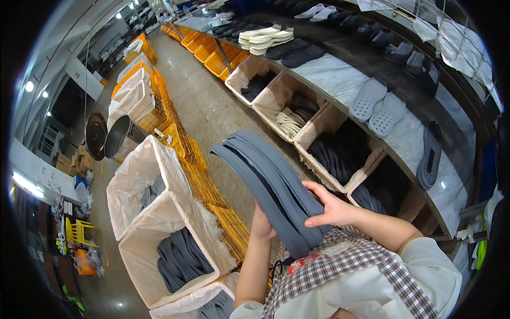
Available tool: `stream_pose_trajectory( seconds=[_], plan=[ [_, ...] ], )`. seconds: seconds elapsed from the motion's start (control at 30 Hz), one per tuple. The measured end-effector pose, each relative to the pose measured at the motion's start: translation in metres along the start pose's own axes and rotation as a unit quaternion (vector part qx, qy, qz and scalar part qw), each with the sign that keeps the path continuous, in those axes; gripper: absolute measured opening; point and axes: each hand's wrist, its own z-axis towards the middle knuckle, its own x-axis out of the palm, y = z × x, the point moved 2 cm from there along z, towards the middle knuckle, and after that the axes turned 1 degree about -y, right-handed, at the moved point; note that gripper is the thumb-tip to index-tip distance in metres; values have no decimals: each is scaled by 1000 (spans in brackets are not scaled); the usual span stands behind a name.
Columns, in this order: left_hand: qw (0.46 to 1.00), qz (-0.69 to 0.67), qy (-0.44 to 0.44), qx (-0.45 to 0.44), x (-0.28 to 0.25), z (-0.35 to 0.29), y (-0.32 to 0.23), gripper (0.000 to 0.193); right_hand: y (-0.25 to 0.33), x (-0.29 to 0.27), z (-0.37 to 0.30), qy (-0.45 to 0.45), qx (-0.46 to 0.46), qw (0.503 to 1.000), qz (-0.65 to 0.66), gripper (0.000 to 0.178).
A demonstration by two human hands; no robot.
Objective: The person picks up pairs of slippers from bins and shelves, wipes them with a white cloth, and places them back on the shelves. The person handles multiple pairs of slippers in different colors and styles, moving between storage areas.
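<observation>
Between my two hands, in front of my chest, is a stack of grey shoe soles [276,186], long, curved foam pieces pressed together and seen edge-on. My left hand [263,223] grips the stack's left side, with its fingers partly hidden behind it. On the right side my right hand [328,206] is wrapped round it, thumb across the front. The stack tilts, its upper end pointing away to the left. Similar dark grey soles [183,259] lie in a lined bin [135,260] at lower left.
On the right runs a long workbench [340,85] with grey clogs [378,106], black soles [296,52] and cream soles [265,38]. Lined bins [313,183] of soles stand beneath its edge. Yellow crates [204,183] line the left of the aisle [194,85]. A metal drum [125,139] stands beyond.
</observation>
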Motion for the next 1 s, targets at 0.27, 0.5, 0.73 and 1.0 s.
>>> stream_pose_trajectory(
  seconds=[0.27, 0.5, 0.73, 1.0],
  plan=[
    [999, 8, -8, 30, 11, 13, 4, 46, 2, -7, -5, -93, -39, 994, 45, 70],
    [999, -22, -44, -18, 7, 19, 17, 44, -5, -17, -10, -126, -9, 989, 72, 60],
    [994, 64, 41, -74, 55, 69, 39, 72, 0, -45, -41, -215, -38, 973, -73, 86],
    [938, 289, 145, -123, 181, 119, 125, 86, 23, -119, -132, -492, -30, 870, 27, 104]
  ],
)
